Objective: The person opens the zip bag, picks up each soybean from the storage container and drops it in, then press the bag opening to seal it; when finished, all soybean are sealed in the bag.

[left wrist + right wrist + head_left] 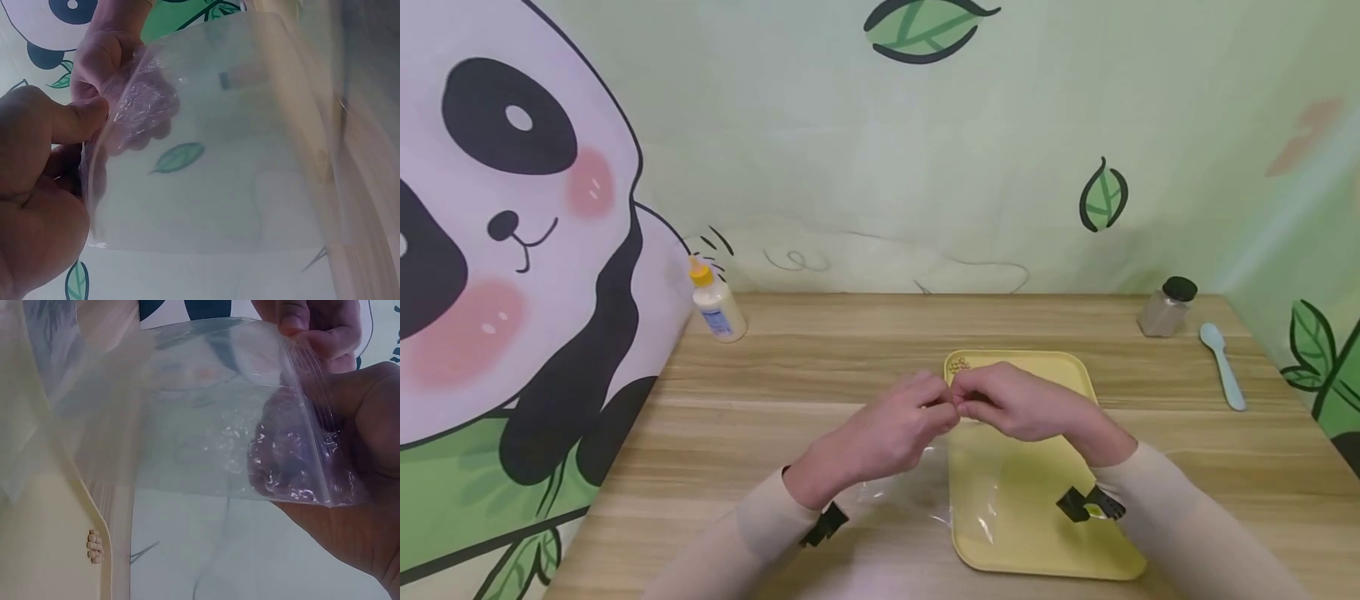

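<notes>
A clear plastic zip bag [237, 206] hangs down from both hands, its film faint over the table in the head view. My left hand [887, 429] pinches the bag's top edge between thumb and fingers. Close beside it, my right hand [1026, 404] grips the same edge, fingertips right at those of the left. In the right wrist view, the zip strip [306, 425] runs by the right thumb, and curled fingers show through the crinkled film. Below the hands lies a yellow tray [1037, 517], with a small cluster of tan bead-like pieces [958, 365] in its far left corner.
A white bottle [718, 312] with a yellow cap stands at the back left of the wooden table [820, 350]. At the back right are a clear jar [1157, 315] with a black lid and a light blue spoon [1225, 371]. A panda-painted wall rises behind.
</notes>
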Demonstrator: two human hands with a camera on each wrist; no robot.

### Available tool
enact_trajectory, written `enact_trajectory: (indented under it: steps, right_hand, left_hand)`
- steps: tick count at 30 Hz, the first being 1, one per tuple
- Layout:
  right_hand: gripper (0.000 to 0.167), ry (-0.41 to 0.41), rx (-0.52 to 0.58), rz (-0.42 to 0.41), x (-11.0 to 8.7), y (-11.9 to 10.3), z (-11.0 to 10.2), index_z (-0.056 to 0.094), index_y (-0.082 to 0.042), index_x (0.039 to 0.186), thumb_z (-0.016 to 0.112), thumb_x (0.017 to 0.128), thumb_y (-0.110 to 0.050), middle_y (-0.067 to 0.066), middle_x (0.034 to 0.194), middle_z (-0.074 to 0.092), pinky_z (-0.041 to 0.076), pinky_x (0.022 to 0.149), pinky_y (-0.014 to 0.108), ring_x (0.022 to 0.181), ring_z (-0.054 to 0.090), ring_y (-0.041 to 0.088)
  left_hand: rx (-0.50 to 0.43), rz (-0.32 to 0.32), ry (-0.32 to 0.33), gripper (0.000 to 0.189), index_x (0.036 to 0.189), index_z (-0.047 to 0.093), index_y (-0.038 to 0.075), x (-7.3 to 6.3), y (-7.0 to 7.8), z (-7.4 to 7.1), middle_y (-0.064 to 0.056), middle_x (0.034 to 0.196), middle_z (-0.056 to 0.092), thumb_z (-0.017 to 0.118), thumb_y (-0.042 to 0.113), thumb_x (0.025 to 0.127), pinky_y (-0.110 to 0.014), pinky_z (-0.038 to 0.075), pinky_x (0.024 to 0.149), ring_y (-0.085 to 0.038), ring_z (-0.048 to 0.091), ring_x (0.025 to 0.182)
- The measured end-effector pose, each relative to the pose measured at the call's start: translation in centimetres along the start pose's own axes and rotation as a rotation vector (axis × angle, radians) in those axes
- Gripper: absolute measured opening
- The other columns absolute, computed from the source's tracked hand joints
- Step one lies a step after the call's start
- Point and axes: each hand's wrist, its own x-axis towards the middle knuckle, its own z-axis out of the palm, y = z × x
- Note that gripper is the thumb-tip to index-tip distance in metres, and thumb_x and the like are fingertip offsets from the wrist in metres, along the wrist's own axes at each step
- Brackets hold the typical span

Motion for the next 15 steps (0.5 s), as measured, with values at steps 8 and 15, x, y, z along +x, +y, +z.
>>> enact_trajectory:
  steps: [8, 15]
  right_hand:
    - [0.013, 0.040, -0.090, -0.058, 0.05, -0.32, 0.26, 0.058, -0.013, 0.087, 0.057, 0.094, -0.002, -0.008, 0.076, 0.052, 0.045, 0.061, 0.020, 0.070, 0.047, 0.003]
    - [0.015, 0.082, -0.144, -0.071, 0.32, -0.65, 0.45, 0.056, -0.012, 0.085, 0.056, 0.093, 0.000, -0.008, 0.075, 0.051, 0.044, 0.062, 0.021, 0.070, 0.047, 0.004]
  left_hand:
    - [0.050, 0.034, -0.074, 0.012, 0.097, 0.065, 0.011, -0.08, -0.07, 0.05, 0.000, 0.105, 0.061, 0.058, 0.003, 0.091, -0.022, 0.042, 0.078, -0.015, 0.050, 0.089]
    - [0.030, 0.031, -0.068, 0.018, 0.099, 0.063, 0.010, -0.24, -0.07, -0.06, -0.001, 0.111, 0.061, 0.052, -0.002, 0.092, -0.022, 0.043, 0.082, -0.015, 0.051, 0.094]
